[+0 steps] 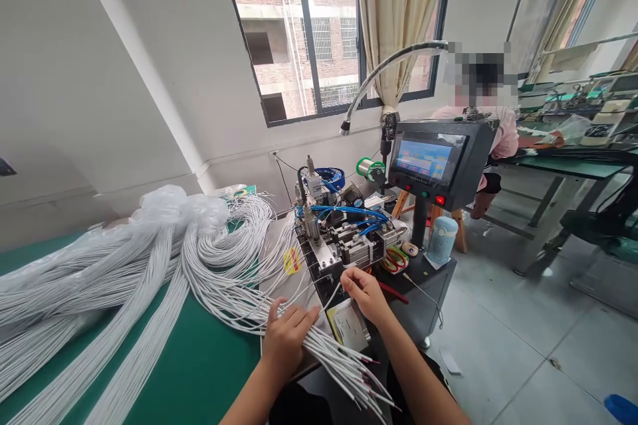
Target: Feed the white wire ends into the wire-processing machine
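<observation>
My left hand (286,337) lies closed over a bundle of thin white wires (329,360) at the near edge of the green table (199,365); their stripped ends stick out past the edge toward me. My right hand (365,292) pinches a single white wire (333,297) and holds its end up at the front of a small bench machine (343,232) with blue air hoses. Long hanks of the same white wire (149,265) spread over the table to the left.
A control box with a lit screen (428,159) stands on a post right of the machine, with a gooseneck lamp (389,73) above. Red-handled pliers (393,292) lie by my right hand. Another person (498,133) sits at a green bench behind the control box.
</observation>
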`<state>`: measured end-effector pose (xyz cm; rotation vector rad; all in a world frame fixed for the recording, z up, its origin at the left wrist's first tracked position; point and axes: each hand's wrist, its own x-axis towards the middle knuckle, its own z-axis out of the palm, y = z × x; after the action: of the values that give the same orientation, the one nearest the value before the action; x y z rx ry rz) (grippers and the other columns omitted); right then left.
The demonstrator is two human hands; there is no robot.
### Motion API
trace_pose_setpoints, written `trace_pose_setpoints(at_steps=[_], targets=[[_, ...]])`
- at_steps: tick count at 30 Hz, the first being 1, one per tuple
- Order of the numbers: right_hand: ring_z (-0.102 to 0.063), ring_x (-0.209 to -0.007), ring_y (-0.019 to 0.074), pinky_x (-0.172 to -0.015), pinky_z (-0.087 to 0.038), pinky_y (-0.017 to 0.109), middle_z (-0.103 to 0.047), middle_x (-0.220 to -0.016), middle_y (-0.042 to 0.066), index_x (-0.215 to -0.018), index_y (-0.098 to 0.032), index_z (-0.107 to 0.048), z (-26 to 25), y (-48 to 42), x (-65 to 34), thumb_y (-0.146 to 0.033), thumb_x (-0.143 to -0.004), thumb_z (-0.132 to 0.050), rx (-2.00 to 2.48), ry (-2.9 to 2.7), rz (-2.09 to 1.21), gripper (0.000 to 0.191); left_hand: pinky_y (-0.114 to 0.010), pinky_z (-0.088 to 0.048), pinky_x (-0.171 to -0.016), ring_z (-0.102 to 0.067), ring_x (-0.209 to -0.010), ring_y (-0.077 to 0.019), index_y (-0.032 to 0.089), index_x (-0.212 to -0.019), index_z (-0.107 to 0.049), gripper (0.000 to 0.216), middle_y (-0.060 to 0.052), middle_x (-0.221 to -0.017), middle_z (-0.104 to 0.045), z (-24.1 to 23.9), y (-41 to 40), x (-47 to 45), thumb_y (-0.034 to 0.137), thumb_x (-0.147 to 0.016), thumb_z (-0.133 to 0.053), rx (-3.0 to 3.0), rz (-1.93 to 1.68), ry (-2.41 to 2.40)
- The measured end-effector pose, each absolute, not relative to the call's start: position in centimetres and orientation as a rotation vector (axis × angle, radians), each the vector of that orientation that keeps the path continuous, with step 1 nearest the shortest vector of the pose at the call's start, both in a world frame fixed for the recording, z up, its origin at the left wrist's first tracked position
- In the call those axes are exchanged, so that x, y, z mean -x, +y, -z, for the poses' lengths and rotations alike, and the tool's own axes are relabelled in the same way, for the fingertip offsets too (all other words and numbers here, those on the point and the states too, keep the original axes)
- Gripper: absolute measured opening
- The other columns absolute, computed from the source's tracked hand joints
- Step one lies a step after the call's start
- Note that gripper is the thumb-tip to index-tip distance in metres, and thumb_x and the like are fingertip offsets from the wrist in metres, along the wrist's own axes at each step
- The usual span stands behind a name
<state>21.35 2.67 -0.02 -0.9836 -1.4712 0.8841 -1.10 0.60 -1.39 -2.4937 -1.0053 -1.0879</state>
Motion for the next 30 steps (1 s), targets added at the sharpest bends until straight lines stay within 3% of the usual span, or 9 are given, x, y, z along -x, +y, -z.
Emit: trace_pose_setpoints(at_steps=[6, 13, 17, 30], targets=[[-0.035, -0.051, 0.0108, -0.050, -0.029, 0.024, -0.048, -0.062, -0.002, -0.071, -0.019, -0.056, 1.0, 3.2, -21.0, -0.056, -0.084, -0.057, 0.933, -1.352, -1.063, 0.039, -0.037, -0.029, -0.096, -0.061, -0.069, -0.0138, 0.026, -0.105, -0.068, 0.032, 0.001, -0.072, -0.069, 1.4, 0.8, 1.1, 0.018, -0.093, -0.041, 2.539, 1.043, -0.996], [-0.048, -0.059, 0.0162, -0.058, -0.037, 0.027, -0.054, -0.062, 0.000, -0.067, -0.020, -0.058, 1.1, 3.3, -22.5, -0.041, -0.086, -0.052, 1.174, -1.547, -0.720, 0.029, -0.040, -0.025, -0.098, -0.061, -0.072, -0.0150, 0.026, -0.117, -0.064, 0.035, 0.000, -0.073, -0.068, 1.2, 0.6, 1.1, 0.017, -0.091, -0.042, 2.521, 0.987, -1.067], [-0.049, -0.061, 0.0168, -0.060, -0.035, 0.027, -0.055, -0.062, 0.000, -0.066, -0.020, -0.059, 1.8, 4.0, -23.1, -0.034, -0.083, -0.054, 1.215, -1.675, -0.701, 0.023, -0.042, -0.025, -0.097, -0.060, -0.075, -0.0168, 0.027, -0.113, -0.065, 0.035, -0.001, -0.075, -0.067, 1.1, 0.5, 1.0, 0.017, -0.090, -0.042, 2.479, 0.908, -1.155], [-0.041, -0.060, 0.0146, -0.058, -0.032, 0.025, -0.045, -0.061, -0.003, -0.065, -0.020, -0.052, 3.6, 4.9, -22.8, -0.039, -0.081, -0.053, 1.158, -1.593, -0.890, 0.025, -0.047, -0.022, -0.100, -0.059, -0.088, -0.0215, 0.027, -0.106, -0.068, 0.035, -0.004, -0.086, -0.069, 0.7, 0.4, 0.5, 0.013, -0.081, -0.048, 2.430, 0.939, -1.286]])
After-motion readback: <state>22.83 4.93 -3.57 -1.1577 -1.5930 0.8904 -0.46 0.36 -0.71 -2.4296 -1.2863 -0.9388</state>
